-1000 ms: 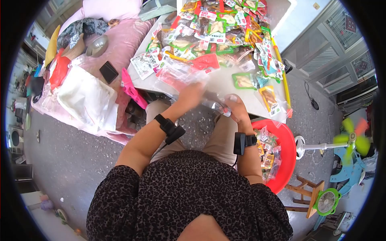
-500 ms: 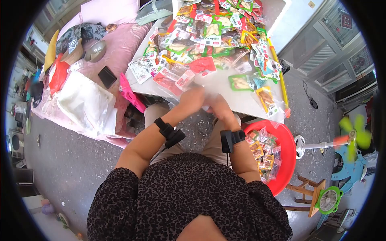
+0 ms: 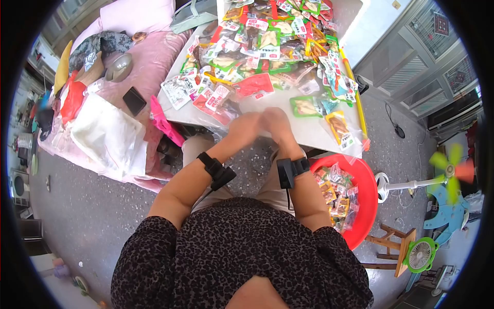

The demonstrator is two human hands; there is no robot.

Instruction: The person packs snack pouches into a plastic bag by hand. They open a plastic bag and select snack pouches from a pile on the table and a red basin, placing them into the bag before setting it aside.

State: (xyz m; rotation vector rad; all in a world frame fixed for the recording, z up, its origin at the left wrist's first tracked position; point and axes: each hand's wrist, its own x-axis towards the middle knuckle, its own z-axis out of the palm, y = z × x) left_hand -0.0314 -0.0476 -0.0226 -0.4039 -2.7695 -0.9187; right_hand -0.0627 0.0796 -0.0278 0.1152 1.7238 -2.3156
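Packets crowd a white table (image 3: 309,135); left of it, a bed (image 3: 154,59); right, a red tub (image 3: 366,198) of packets. Left hand (image 3: 276,123) and right hand (image 3: 246,127) meet at its near edge, grip unclear.

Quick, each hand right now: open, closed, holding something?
Left hand: close by the right, blurred; can't tell.
Right hand: fingers blurred; can't tell if it holds anything.

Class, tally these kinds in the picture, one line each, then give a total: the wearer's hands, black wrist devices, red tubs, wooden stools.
Hands: 2 (left hand, right hand)
Black wrist devices: 2 (left device, right device)
Red tub: 1
Wooden stool: 1
Total: 6
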